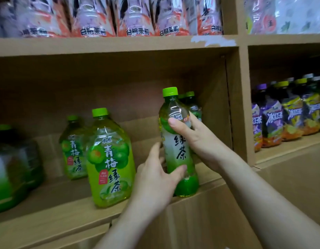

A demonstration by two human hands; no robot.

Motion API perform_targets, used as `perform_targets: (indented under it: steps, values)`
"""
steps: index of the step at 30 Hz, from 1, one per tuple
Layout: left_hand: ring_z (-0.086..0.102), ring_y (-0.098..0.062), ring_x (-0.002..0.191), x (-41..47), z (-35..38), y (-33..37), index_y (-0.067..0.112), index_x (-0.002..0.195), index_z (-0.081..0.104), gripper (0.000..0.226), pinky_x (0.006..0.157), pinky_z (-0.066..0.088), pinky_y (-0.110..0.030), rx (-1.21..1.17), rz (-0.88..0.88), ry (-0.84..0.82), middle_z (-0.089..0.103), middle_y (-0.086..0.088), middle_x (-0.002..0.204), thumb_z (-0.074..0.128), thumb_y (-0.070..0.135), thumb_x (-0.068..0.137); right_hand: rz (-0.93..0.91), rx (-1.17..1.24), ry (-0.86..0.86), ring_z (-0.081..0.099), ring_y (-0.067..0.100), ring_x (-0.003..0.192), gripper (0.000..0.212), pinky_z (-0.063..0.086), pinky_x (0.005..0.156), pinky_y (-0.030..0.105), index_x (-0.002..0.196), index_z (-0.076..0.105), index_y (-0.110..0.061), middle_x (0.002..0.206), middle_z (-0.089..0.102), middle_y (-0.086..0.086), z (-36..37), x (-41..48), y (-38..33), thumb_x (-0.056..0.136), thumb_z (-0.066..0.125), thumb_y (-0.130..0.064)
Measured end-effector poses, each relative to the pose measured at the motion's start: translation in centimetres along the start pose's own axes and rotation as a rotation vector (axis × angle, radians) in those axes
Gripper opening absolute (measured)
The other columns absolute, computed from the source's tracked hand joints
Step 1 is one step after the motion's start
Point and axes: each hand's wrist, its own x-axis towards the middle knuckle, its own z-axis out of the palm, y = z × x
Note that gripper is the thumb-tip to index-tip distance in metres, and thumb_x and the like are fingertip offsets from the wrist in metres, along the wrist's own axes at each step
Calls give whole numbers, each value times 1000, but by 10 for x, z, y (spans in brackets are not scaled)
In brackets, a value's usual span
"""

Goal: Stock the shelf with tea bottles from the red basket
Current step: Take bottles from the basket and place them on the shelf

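- At the shelf (56, 218) front, a green tea bottle (179, 155) is standing upright.
- The right hand (198, 141) is gripping its shoulder, fingers curled.
- The left hand (155, 180) is clasping its base, thumb across.

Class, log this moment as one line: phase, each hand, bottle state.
phase: placing on shelf | right hand: grips green tea bottle upper body | left hand: holds lower body | bottle: upright, base at shelf edge
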Motion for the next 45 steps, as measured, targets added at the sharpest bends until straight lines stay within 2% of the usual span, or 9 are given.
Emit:
perform_targets:
  steps: [3,7,18,26,30,33,37,41,45]
  values:
    - [67,-16,103,15,20,7,35,112,56,46,90,54,-40,79,16,4,72,9,107,73,43,70,-97,-338,277,64,9,102,61,55,86,30,133,43,-34,115,62,-4,-18,-19,14,80,66,-54]
    - [66,-27,103,40,55,16,28,113,52,40,88,53,-43,115,20,-44,70,-3,112,66,43,79,-186,-807,526,56,10,96,63,52,82,29,142,32,-36,108,54,-2,-38,-40,31,88,64,-33]
    - [62,-35,105,99,113,23,17,120,55,50,77,48,-35,256,-94,43,69,-11,110,72,41,79,79,-961,269,50,27,125,55,38,101,32,146,39,-15,140,50,12,-76,-24,44,91,43,-11]
    - [61,-35,107,112,129,25,19,127,49,54,78,47,-35,218,-123,15,63,-11,120,69,42,82,231,-904,198,40,28,136,52,33,103,29,148,32,-8,147,44,15,-89,-18,41,96,39,-13]
    - [58,-32,117,98,112,42,15,132,47,58,92,48,-36,211,-139,-50,62,-10,126,68,39,84,157,-860,312,52,25,125,55,38,104,33,144,40,-15,140,53,12,-88,-26,40,90,50,-13]
    - [58,-22,116,62,64,60,23,134,50,48,98,48,-35,211,93,44,59,-1,129,62,23,87,24,-663,374,63,19,103,38,49,96,43,123,58,-24,118,65,4,-72,-32,30,87,60,-13]
    - [64,-12,82,-1,-15,48,25,94,71,17,73,53,-31,295,443,277,68,7,91,62,18,81,90,-198,55,66,12,100,24,58,82,40,106,63,-34,103,70,-2,-11,-36,7,88,62,-17]
    - [59,-6,69,-18,-81,2,27,83,69,16,66,51,-30,216,384,465,65,12,76,61,14,78,105,-292,-44,64,11,102,62,55,89,39,132,46,-37,121,59,-3,58,-31,16,76,72,-35]
    - [56,-6,86,-16,-116,-41,43,98,50,37,78,48,-19,153,162,499,57,3,100,68,17,81,10,-588,-12,47,18,128,121,42,102,33,150,-3,-33,142,40,-2,115,-22,35,60,73,-60]
